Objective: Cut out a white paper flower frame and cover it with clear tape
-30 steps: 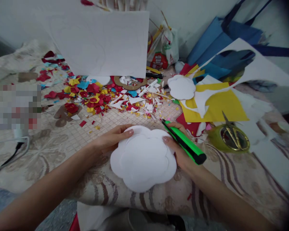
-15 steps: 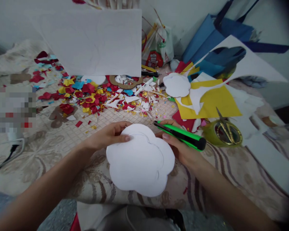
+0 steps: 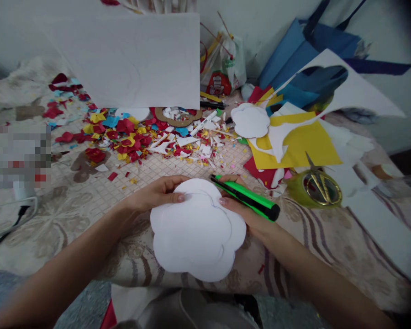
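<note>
A white scalloped paper cutout [image 3: 192, 237] is held near the table's front edge. It looks layered, with a smaller curved outline on its right part. My left hand [image 3: 159, 194] pinches the upper left rim, thumb on top and fingers behind. My right hand [image 3: 243, 212] grips a green and black utility knife [image 3: 245, 195], and its thumb presses the cutout's upper right rim. The knife's narrow end points up and left, just above the paper's edge; I cannot tell whether a blade is out.
Coloured paper scraps [image 3: 130, 137] litter a cutting mat. A large white sheet [image 3: 133, 59] stands behind them. To the right are another scalloped cutout [image 3: 250, 121], yellow paper [image 3: 304, 146] and a tape roll [image 3: 299, 189] with scissors [image 3: 320, 187] in it. A blue bag [image 3: 284, 55] leans against the wall.
My right hand and the utility knife have shifted a little left, with the thumb further onto the cutout. The cutout has turned very slightly; my left hand keeps its hold.
</note>
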Motion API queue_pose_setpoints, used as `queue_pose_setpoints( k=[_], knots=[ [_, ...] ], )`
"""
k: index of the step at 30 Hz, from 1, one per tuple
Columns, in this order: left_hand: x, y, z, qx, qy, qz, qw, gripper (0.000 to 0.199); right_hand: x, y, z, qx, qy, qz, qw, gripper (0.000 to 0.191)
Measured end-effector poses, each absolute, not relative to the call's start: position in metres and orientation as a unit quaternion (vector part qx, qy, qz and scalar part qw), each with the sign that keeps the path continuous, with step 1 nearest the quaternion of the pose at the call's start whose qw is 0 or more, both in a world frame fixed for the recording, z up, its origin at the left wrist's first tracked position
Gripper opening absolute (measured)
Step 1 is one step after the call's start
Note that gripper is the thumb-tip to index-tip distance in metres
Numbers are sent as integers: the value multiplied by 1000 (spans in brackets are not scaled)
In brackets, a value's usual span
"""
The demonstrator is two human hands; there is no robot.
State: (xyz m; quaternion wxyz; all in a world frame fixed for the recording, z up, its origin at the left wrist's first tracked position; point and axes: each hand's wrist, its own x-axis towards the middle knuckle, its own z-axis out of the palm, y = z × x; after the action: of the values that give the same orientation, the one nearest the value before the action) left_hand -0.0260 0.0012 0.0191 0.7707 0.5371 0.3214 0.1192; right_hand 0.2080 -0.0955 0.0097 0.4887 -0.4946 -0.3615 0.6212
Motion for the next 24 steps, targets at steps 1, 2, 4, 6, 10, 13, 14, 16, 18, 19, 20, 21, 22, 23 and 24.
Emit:
queue_pose_setpoints(
  k=[1,2,4,6,10,13,14,16,18,19,20,21,22,23,24],
  knots=[
    [-26,2,19,534,335,126,766,46,208,-95,9,-505,-359,606,499,43],
    [-27,3,19,529,350,136,761,45,209,-94,8,-515,-356,587,513,44],
    [-27,5,18,514,378,164,753,41,210,-92,7,-528,-348,552,543,46],
    [-27,7,18,491,392,189,755,37,210,-91,6,-531,-337,536,562,48],
    [-26,8,16,456,390,203,774,33,208,-91,5,-527,-326,553,557,45],
    [-28,9,13,450,388,204,778,32,206,-92,2,-514,-326,573,548,44],
    [-29,10,12,449,390,206,777,32,206,-92,1,-510,-326,579,547,44],
    [-30,11,11,447,397,207,775,32,206,-93,-1,-505,-326,587,542,44],
    [-29,12,10,443,406,210,771,32,206,-93,-1,-512,-327,584,539,45],
    [-28,12,10,438,411,213,771,32,207,-92,-1,-517,-327,581,537,46],
    [-27,12,10,432,415,217,771,32,207,-92,-1,-522,-327,577,537,47],
    [-26,12,11,425,418,222,772,33,208,-91,0,-525,-325,574,538,48],
    [-25,11,11,418,421,226,772,33,208,-90,1,-526,-323,573,539,49],
    [-25,11,12,411,424,229,774,34,208,-90,1,-525,-319,573,542,49],
    [-24,10,12,406,427,229,775,34,208,-89,2,-523,-314,574,546,49]
  ],
)
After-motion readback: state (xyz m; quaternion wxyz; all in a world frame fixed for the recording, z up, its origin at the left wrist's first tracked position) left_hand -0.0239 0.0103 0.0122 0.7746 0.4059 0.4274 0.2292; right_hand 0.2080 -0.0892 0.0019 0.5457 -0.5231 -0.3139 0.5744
